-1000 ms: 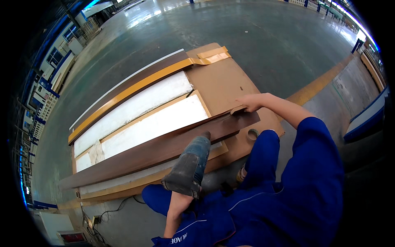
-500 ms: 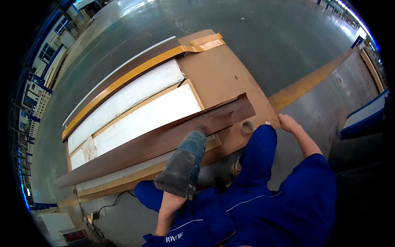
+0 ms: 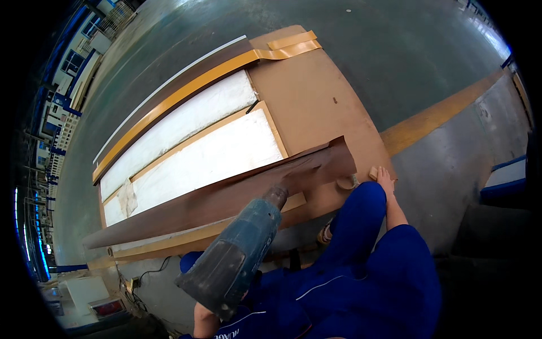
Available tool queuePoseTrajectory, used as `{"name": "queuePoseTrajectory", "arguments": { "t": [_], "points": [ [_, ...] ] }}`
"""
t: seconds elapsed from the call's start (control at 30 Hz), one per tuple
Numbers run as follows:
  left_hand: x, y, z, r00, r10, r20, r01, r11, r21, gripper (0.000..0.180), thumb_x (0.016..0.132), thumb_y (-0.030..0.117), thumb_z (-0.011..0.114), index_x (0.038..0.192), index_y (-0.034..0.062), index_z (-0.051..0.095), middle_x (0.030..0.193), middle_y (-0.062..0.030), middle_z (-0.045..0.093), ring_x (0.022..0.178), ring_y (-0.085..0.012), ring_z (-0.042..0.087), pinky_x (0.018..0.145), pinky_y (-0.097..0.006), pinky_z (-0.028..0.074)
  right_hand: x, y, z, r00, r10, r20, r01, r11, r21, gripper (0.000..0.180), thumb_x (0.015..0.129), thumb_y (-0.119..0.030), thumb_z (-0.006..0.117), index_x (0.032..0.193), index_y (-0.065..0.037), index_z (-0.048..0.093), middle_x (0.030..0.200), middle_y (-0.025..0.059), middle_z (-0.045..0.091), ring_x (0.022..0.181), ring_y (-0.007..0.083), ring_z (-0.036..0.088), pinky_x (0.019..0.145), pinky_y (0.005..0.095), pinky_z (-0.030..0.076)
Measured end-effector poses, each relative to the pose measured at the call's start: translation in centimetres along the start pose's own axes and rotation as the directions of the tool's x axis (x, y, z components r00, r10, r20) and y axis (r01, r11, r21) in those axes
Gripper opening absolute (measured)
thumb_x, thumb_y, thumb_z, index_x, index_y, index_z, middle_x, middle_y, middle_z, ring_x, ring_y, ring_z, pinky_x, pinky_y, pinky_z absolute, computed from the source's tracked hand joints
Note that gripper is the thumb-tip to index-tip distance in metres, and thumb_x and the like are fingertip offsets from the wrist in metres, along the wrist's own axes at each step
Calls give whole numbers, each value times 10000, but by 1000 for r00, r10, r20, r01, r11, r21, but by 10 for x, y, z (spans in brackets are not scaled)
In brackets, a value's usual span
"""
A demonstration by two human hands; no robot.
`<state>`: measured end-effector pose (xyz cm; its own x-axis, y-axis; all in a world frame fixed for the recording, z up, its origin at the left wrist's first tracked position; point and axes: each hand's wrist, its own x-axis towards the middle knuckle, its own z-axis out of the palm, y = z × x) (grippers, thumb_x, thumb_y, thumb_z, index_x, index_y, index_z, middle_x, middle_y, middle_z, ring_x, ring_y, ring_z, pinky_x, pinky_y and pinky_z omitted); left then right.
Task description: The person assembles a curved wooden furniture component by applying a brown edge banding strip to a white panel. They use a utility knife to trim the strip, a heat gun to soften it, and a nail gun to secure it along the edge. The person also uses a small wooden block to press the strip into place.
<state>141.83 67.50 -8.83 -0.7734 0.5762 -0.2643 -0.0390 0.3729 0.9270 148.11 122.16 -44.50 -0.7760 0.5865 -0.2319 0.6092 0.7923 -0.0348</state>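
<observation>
My left hand is wrapped around the rear grip of a blue-green and black heat gun, its fingers mostly hidden by the tool. The gun's blackened nozzle points at a brown film-like sheet laid lengthwise over the panel, wrinkled near its right end. Beside my raised knee, my right hand is at the board's right edge with a small tan block at its fingers. Close to that hand lies a roll of tape, partly behind the knee.
A large brown board carries white padded panels with tan frames. Along the far side runs a long brown strip with yellow-orange tape. Cables lie on the floor at lower left. A blue-edged stand is at right.
My right hand has come down and left to the board's edge by the knee. The heat gun's rear has swung lower and left; its nozzle stays over the brown sheet. The view has shifted.
</observation>
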Motion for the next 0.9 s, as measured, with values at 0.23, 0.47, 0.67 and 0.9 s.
{"name": "queuePoseTrajectory", "arguments": {
  "t": [0.23,0.47,0.67,0.9],
  "points": [
    [-6,11,5,966,-199,-165,114,902,-417,536,836,284,556,1281,54,363,1256,-143,440,1139,-239,457,942,-349,392,-5,-16,15,986,-35,165,27,998,50,606,844,-308,447,1344,-54,218,1391,146,242,1281,300,250,909,618,288],
    [23,51,15,984,-130,-123,68,910,-410,599,730,42,641,1233,-31,324,592,-94,490,476,-172,495,437,-274,413,8,3,-43,987,143,-69,-89,860,502,279,838,-204,513,1018,4,557,1008,168,587,957,288,560,774,380,440],
    [5,4,13,965,-149,-217,22,867,-498,597,725,41,643,1230,-26,331,599,-89,486,485,-169,497,446,-280,418,-89,-110,-187,910,333,-249,115,373,921,169,889,-157,486,842,-15,564,680,-9,516,633,63,437,575,214,378],
    [16,27,11,973,-220,-75,154,853,-499,634,712,50,661,1246,-11,324,584,-75,481,472,-164,489,439,-274,417,-140,-232,-167,916,-207,343,-399,-404,823,217,858,-242,565,939,-42,552,757,-7,524,650,63,460,574,197,372]
  ]
}}
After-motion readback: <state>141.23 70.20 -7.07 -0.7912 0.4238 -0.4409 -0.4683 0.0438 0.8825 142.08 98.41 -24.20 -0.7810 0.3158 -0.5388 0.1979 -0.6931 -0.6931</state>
